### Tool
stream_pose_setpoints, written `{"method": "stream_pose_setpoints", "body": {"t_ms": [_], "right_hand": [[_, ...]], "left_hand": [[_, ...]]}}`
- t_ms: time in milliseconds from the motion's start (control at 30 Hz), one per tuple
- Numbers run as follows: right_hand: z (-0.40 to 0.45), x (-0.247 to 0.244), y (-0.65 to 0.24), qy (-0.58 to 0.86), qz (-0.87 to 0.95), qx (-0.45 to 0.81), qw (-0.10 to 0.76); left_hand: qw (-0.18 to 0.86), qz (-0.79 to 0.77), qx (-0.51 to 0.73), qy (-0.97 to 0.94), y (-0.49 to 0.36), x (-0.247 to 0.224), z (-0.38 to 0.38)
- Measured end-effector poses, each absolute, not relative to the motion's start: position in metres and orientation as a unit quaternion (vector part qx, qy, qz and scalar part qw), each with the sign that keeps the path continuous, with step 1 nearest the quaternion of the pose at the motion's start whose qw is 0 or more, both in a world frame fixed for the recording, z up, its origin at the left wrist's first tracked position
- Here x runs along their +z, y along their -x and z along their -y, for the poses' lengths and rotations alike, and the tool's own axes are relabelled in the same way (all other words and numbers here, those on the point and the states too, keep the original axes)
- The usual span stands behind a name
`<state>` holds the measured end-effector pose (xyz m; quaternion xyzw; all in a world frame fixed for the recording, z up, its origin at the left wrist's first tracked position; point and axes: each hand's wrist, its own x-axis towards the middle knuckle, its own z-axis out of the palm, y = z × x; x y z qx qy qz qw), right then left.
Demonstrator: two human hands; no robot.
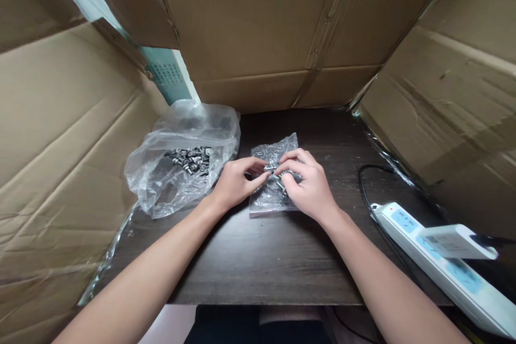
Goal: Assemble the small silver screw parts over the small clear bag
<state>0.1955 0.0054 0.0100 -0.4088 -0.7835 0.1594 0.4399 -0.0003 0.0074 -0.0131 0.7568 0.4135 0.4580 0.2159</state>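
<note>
The scene is dimly and unevenly lit: the left cardboard wall (60,140) is washed by soft light, while the rear of the tabletop (242,263) is sunk in brown shade and its front is brushed with a pale sheen. Small glints are thrown back by the clear plastic bag (217,123). Fine detail is softened — the metal part (270,169) at the left hand (236,183) is barely resolved — and the forearms (161,266) are stretched toward the lower corners by wide-angle distortion.
</note>
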Motion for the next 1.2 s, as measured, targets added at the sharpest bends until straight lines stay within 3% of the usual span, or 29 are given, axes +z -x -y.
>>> {"method": "stream_pose_setpoints", "body": {"t_ms": [200, 433, 800, 1067, 1200], "right_hand": [[-0.007, 0.007, -0.195, 0.419, 0.778, 0.186, 0.429], [-0.009, 0.000, -0.197, 0.481, 0.800, 0.164, 0.320], [-0.006, 0.007, -0.195, 0.418, 0.774, 0.182, 0.441], [-0.009, -0.002, -0.196, 0.460, 0.790, 0.176, 0.365], [-0.009, -0.002, -0.196, 0.462, 0.787, 0.173, 0.371]], "left_hand": [[0.221, -0.417, 0.462, -0.751, 0.001, -0.011, -0.007], [0.216, -0.404, 0.460, -0.761, 0.001, -0.013, -0.007], [0.218, -0.407, 0.463, -0.757, 0.000, -0.013, -0.006], [0.228, -0.407, 0.452, -0.760, -0.001, -0.014, -0.005], [0.226, -0.407, 0.456, -0.759, -0.001, -0.013, -0.006]]}}
